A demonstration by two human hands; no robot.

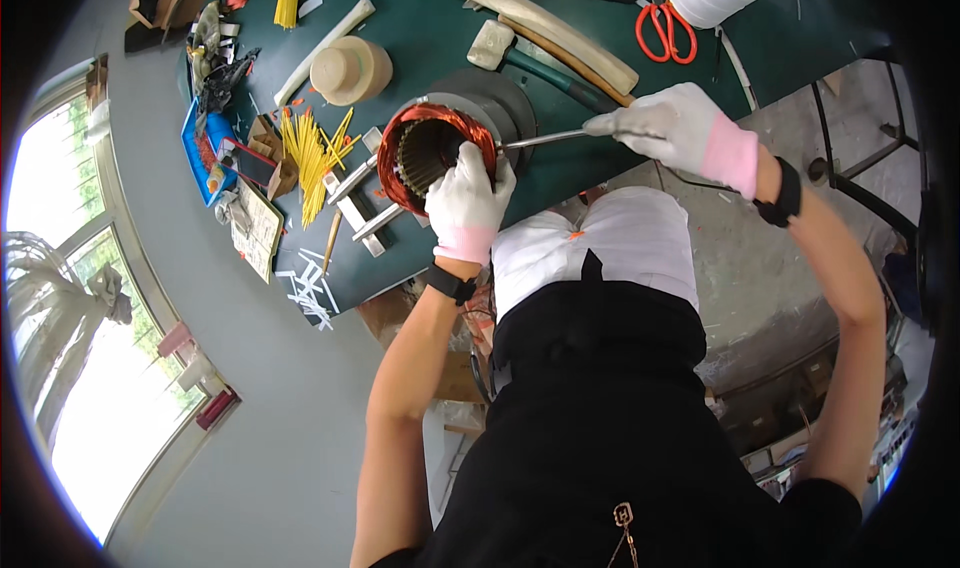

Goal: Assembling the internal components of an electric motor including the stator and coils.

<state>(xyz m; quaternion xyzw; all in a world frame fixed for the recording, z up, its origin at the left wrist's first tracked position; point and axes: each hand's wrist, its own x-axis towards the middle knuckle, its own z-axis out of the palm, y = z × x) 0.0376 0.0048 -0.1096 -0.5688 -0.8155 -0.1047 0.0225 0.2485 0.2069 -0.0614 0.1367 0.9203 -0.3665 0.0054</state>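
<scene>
Two gloved hands work a stator (432, 158) on the bench (600, 153). Left hand (467, 200) clasps its rim at five o'clock; right hand (668, 125), at three o'clock, grips a rod (543, 139) poking at the copper winding. Tamping seems underway; next likely needs steady pressure without nicking wire.

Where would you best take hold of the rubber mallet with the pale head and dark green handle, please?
Grip the rubber mallet by its dark green handle, mid-length, coming from above. The handle lies flat on the green table, its middle bare; the far end runs under a pale wooden stick.
</scene>
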